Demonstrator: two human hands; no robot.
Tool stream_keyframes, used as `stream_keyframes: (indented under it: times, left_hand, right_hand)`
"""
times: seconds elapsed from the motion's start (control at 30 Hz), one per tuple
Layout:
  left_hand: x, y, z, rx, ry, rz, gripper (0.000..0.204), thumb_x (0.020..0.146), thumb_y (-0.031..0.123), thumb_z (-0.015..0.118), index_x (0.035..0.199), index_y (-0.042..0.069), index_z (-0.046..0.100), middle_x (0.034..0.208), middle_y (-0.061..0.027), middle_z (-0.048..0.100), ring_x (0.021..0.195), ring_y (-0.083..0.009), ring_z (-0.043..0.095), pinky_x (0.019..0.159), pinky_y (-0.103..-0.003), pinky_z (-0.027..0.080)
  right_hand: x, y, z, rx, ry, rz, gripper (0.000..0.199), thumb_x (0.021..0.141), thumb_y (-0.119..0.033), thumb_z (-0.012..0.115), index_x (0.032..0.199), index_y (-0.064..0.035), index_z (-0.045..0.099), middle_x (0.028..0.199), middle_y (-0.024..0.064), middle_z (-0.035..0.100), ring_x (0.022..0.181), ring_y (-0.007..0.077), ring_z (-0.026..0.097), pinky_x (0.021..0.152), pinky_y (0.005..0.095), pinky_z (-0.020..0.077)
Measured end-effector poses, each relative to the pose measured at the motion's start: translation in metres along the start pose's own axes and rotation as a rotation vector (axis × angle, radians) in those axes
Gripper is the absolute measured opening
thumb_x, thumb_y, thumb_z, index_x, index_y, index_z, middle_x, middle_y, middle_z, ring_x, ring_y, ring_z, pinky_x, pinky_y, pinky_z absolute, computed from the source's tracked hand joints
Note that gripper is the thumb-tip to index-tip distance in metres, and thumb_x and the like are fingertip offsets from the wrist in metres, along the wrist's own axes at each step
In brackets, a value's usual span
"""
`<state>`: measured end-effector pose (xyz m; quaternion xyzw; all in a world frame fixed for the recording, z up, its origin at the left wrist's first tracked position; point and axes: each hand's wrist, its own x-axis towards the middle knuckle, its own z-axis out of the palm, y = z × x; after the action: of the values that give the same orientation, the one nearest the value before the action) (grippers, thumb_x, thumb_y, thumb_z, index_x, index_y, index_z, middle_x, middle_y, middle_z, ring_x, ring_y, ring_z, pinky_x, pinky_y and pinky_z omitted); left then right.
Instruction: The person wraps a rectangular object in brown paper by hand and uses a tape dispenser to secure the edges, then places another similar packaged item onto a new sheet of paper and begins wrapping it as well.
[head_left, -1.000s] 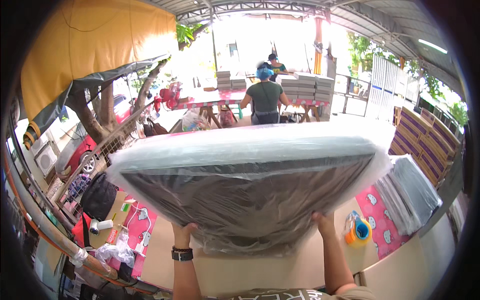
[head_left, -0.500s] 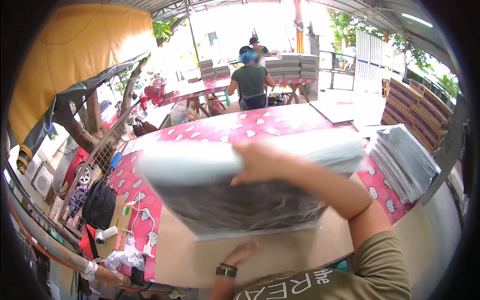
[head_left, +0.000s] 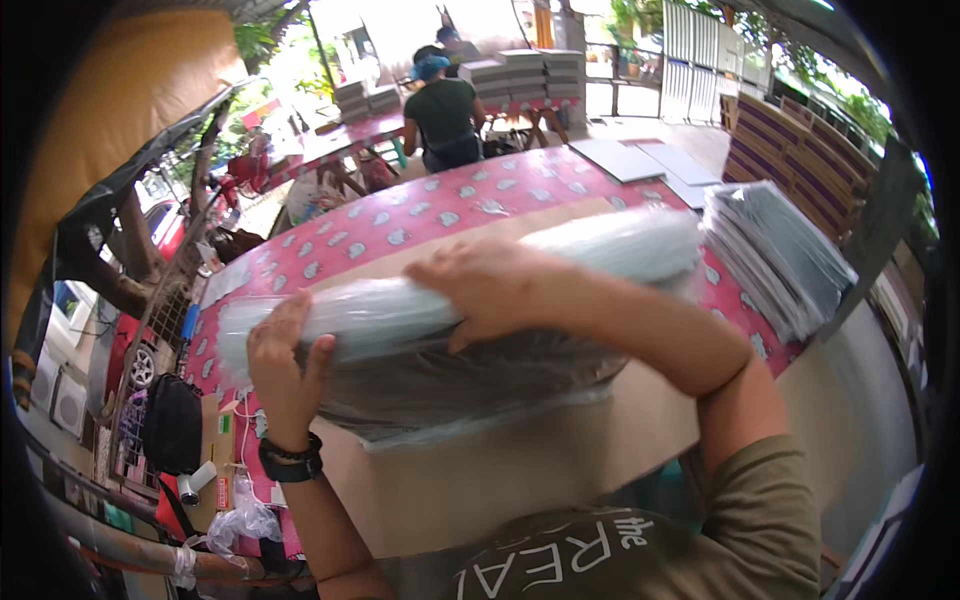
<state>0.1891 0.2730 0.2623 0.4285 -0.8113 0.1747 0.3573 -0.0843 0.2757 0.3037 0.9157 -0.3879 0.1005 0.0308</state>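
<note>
A wide bundle wrapped in clear plastic [head_left: 470, 385] leans up in front of me. Its upper part is pale and rounded like a roll, and its near face is dark. My right hand [head_left: 490, 285] grips it over the middle of the top, thumb on the near face, fingers reaching over the upper side. At the left end, my left hand [head_left: 285, 360] holds it, fingers laid over the pale part and thumb raised apart. The far side of the bundle is hidden. Beneath it lies a brown board [head_left: 510, 470] on the table.
A pink patterned cloth [head_left: 400, 225] covers the table. Plastic-wrapped flat packs [head_left: 780, 255] are stacked at the right, with grey boards [head_left: 620, 160] beyond. Brown cartons [head_left: 790, 160] stand behind. A black bag [head_left: 173, 425] and crumpled plastic [head_left: 243, 520] sit left. A person [head_left: 443, 115] stands at another table.
My left hand has risen from below the bundle to its left end. The bundle has shifted left in the picture, with my right hand still on top. The view has turned somewhat.
</note>
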Motion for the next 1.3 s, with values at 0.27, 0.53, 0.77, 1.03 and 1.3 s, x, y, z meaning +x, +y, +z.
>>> stream_keyframes:
  times: [0.27, 0.53, 0.77, 1.03, 1.3]
  left_hand:
    - [0.011, -0.007, 0.017, -0.022, -0.045, -0.025, 0.05, 0.085, 0.043, 0.052, 0.117, 0.006, 0.057, 0.113, -0.0169, 0.058, 0.11, -0.0315, 0.05, 0.094, -0.04, 0.032]
    - [0.013, -0.012, 0.022, -0.273, -0.012, -0.191, 0.036, 0.09, 0.029, 0.049, 0.115, 0.005, 0.059, 0.106, -0.0133, 0.059, 0.102, -0.025, 0.05, 0.092, -0.035, 0.033]
    - [0.024, -0.014, -0.004, -0.324, -0.215, -0.351, 0.032, 0.088, 0.021, 0.05, 0.113, 0.004, 0.06, 0.105, -0.0087, 0.056, 0.1, -0.0214, 0.047, 0.09, -0.03, 0.033]
    - [0.043, 0.007, 0.004, -0.297, -0.187, -0.297, 0.028, 0.085, 0.019, 0.054, 0.108, 0.008, 0.063, 0.089, -0.0064, 0.059, 0.087, -0.02, 0.051, 0.082, -0.031, 0.038]
    - [0.033, 0.0, 0.008, -0.259, -0.111, -0.261, 0.028, 0.083, 0.017, 0.055, 0.108, 0.01, 0.064, 0.087, -0.0077, 0.06, 0.086, -0.0214, 0.052, 0.08, -0.032, 0.039]
  right_hand:
    - [-0.217, 0.131, -0.042, 0.082, 0.015, 0.871, 0.078, 0.065, -0.032, 0.075, 0.131, -0.0077, 0.04, 0.121, 0.0175, 0.052, 0.11, 0.0316, 0.051, 0.095, 0.0398, 0.0393]
    - [-0.364, 0.133, 0.199, 0.02, 0.011, 1.446, 0.056, 0.066, -0.039, 0.072, 0.112, -0.0118, 0.056, 0.116, 0.0097, 0.055, 0.113, 0.0276, 0.048, 0.085, 0.0589, 0.0374]
    - [-0.44, 0.209, 0.229, -0.026, 0.244, 1.34, 0.044, 0.066, -0.016, 0.07, 0.108, -0.0093, 0.059, 0.104, 0.012, 0.061, 0.098, 0.0288, 0.058, 0.08, 0.0401, 0.0474]
    - [-0.309, 0.243, 0.052, 0.385, 0.643, 0.925, 0.076, 0.086, -0.053, 0.047, 0.137, 0.0, 0.027, 0.139, 0.0207, 0.032, 0.13, 0.0297, 0.029, 0.106, 0.0353, 0.0217]
    - [-0.123, 0.071, -0.056, 0.064, 0.368, 0.258, 0.077, 0.078, -0.046, 0.06, 0.136, -0.0052, 0.03, 0.138, 0.0159, 0.032, 0.129, 0.0326, 0.028, 0.105, 0.0391, 0.0253]
